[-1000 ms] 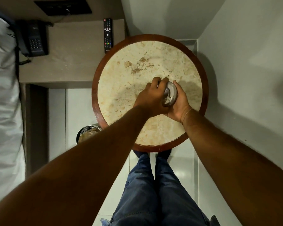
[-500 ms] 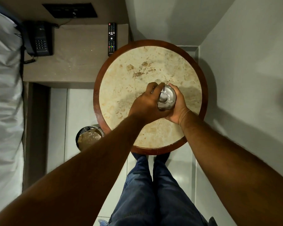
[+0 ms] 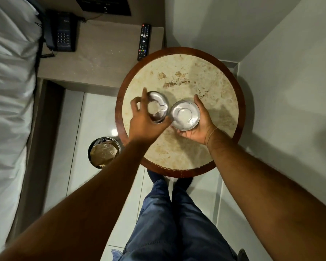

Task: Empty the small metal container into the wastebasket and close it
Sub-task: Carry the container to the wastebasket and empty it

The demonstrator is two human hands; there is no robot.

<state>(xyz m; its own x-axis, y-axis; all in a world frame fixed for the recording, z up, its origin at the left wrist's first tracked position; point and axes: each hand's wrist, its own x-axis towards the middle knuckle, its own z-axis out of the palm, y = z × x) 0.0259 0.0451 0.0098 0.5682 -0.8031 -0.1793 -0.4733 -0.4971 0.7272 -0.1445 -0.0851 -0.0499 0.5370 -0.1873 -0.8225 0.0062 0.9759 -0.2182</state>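
Over the round marble table my right hand cups the small metal container, open, with its shiny inside facing up; I cannot make out any contents. My left hand holds the metal lid just to the left of it, underside up, nearly touching the container's rim. The wastebasket, a round mesh bin with crumpled paper in it, stands on the floor below and left of the table, partly hidden by my left forearm.
A nightstand behind the table carries a black phone and a remote. The bed runs along the left. Walls close in at the right. My legs in jeans stand at the table's near edge.
The lid has come off: my left hand lifted it from the container and carried it left. The right hand still holds the container, now open.
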